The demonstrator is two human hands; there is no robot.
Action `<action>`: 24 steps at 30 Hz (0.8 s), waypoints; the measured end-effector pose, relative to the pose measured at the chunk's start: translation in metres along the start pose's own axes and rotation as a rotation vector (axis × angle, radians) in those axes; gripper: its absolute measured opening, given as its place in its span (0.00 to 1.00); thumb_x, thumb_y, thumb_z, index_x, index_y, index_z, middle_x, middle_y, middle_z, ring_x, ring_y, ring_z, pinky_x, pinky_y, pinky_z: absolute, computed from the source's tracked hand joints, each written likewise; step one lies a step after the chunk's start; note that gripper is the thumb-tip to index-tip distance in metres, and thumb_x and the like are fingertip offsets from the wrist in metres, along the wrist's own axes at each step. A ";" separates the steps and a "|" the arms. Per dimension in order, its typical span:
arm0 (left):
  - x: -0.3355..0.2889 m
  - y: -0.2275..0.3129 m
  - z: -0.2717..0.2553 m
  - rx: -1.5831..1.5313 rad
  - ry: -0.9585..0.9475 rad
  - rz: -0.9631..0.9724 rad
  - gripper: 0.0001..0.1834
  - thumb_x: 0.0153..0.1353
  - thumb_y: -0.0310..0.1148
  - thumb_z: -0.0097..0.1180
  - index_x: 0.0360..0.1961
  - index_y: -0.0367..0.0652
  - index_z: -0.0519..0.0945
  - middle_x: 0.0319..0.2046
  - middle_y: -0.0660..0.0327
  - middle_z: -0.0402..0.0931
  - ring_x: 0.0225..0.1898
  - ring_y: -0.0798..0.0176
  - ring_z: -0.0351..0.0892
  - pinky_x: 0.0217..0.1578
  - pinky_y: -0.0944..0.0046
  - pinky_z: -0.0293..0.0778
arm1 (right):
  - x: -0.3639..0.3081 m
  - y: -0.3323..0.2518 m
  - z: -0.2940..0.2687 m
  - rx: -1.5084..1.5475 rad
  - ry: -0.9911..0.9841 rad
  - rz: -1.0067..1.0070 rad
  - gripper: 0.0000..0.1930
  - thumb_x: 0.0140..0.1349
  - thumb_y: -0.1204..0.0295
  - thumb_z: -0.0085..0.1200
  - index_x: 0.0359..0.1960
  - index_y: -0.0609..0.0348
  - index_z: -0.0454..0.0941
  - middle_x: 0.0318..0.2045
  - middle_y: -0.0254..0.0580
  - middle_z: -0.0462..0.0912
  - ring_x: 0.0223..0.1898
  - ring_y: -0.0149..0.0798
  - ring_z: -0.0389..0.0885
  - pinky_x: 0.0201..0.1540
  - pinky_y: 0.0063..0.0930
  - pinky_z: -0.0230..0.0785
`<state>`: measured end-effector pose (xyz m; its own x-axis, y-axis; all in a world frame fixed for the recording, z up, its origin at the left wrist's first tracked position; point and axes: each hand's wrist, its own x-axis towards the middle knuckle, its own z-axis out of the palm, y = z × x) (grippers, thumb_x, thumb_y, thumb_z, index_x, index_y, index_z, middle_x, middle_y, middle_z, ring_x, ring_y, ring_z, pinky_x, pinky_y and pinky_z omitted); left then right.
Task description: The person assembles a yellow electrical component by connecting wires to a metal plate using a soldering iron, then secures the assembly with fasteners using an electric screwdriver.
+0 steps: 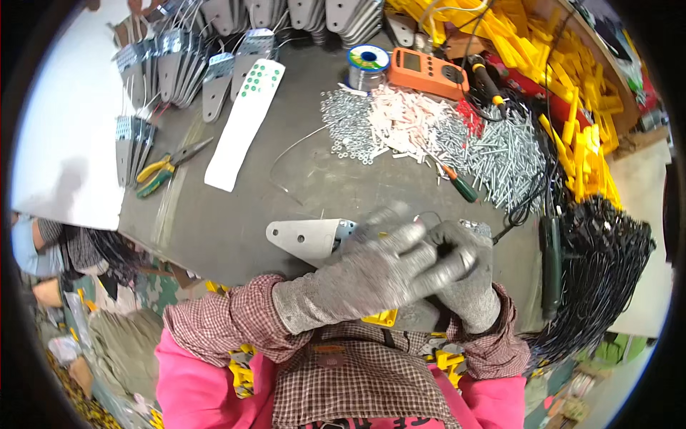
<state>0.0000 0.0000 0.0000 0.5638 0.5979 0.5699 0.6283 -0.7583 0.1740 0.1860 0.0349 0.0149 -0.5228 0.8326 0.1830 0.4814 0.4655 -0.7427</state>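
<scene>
My left hand (382,268), in a grey glove, reaches across to the right and is smeared by motion. Its fingers overlap my right hand (464,275), also gloved, whose fingers are curled; what they hold is hidden. A thin dark wire (431,213) loops up between the two hands. Just left of them, a grey tapered metal plate (304,238) with holes lies flat, its blue-silver end partly covered by my left hand. Below my hands, at the table's near edge, part of a yellow plastic piece (382,317) shows.
Loose screws (507,157), pale sleeves (407,121), a solder spool (368,68) and an orange meter (429,71) fill the back. Pliers (168,168) and a white strip (246,125) lie left. Black cables (600,264) and yellow parts (593,157) crowd the right.
</scene>
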 end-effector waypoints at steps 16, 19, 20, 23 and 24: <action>0.005 -0.008 0.000 -0.229 -0.033 -0.301 0.36 0.54 0.28 0.62 0.66 0.50 0.69 0.44 0.67 0.78 0.41 0.59 0.75 0.56 0.53 0.66 | -0.001 0.004 -0.012 -0.012 -0.137 0.104 0.15 0.58 0.71 0.59 0.48 0.54 0.78 0.37 0.50 0.83 0.35 0.51 0.84 0.36 0.40 0.76; 0.007 -0.017 0.001 -0.427 -0.002 -0.409 0.37 0.55 0.25 0.57 0.68 0.34 0.62 0.37 0.61 0.79 0.41 0.55 0.76 0.52 0.55 0.68 | 0.001 0.001 -0.017 -0.134 -0.105 -0.091 0.17 0.60 0.75 0.56 0.52 0.53 0.77 0.37 0.52 0.82 0.36 0.50 0.84 0.36 0.40 0.76; 0.003 -0.019 0.008 -0.508 0.013 -0.433 0.37 0.56 0.26 0.57 0.68 0.35 0.61 0.36 0.61 0.80 0.41 0.55 0.76 0.52 0.54 0.68 | -0.001 0.003 -0.017 -0.217 -0.078 -0.157 0.16 0.61 0.74 0.56 0.51 0.52 0.77 0.35 0.51 0.82 0.34 0.50 0.84 0.34 0.41 0.75; 0.003 -0.022 0.006 -0.621 -0.043 -0.469 0.39 0.55 0.25 0.58 0.69 0.36 0.60 0.38 0.60 0.79 0.43 0.54 0.76 0.55 0.54 0.67 | -0.005 0.005 -0.020 -0.332 -0.076 -0.228 0.16 0.62 0.71 0.58 0.52 0.54 0.77 0.38 0.50 0.82 0.36 0.50 0.83 0.36 0.40 0.76; 0.002 -0.021 0.005 -0.545 -0.034 -0.429 0.39 0.55 0.25 0.58 0.69 0.36 0.61 0.39 0.59 0.79 0.43 0.54 0.76 0.56 0.53 0.67 | -0.003 0.004 -0.023 -0.248 -0.185 -0.070 0.17 0.62 0.71 0.58 0.53 0.57 0.76 0.44 0.49 0.81 0.40 0.48 0.83 0.41 0.38 0.76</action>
<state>-0.0092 0.0181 -0.0068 0.3478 0.8748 0.3372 0.4454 -0.4707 0.7616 0.2057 0.0412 0.0260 -0.6685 0.7381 0.0909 0.5852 0.5975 -0.5483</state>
